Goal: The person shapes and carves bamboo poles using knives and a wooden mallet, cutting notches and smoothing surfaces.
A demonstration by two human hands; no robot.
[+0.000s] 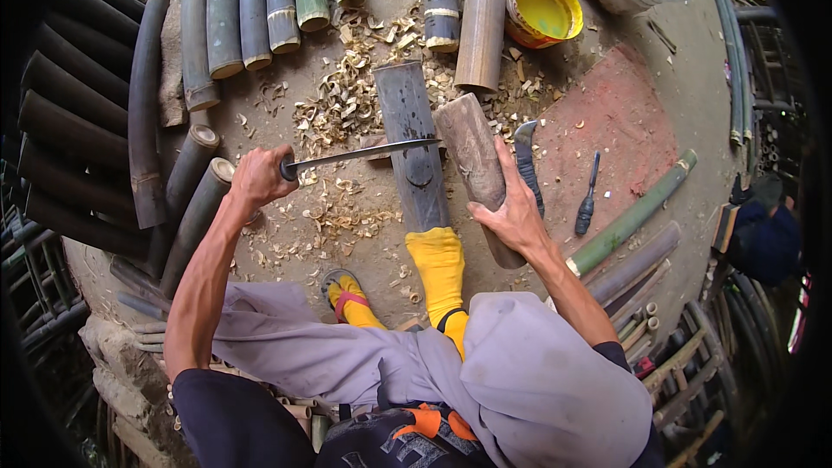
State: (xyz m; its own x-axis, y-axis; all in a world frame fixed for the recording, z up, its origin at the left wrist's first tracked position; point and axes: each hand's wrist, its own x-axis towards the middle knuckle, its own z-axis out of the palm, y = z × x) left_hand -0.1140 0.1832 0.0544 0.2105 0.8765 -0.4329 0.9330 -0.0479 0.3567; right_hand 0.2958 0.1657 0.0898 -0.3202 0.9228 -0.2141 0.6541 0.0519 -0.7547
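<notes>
Dark bamboo poles are stacked at your far left, so that elbow probably has limited room to swing. Your left hand is closed around the handle of a long blade, which reaches rightward over the bamboo tube on the ground in front of you. Pale shavings lie scattered about the tube, and your yellow-covered foot rests at its near end. A curved notch marks its upper face, just on your side of the blade. For clean work, you would do well to seat the edge square across the tube, bear down with that foot against rolling, and lock the left wrist.

Further right, well apart from the other, your right hand is wrapped around a thick wooden block, its upper part close beside the blade's tip (whether they touch, this angle cannot settle). Should you strike with it, short, level taps on the blade's spine would likely steer better than heavy swings. At far right, mind the hooked knife and the slim dark-handled tool lying near your forearm.
</notes>
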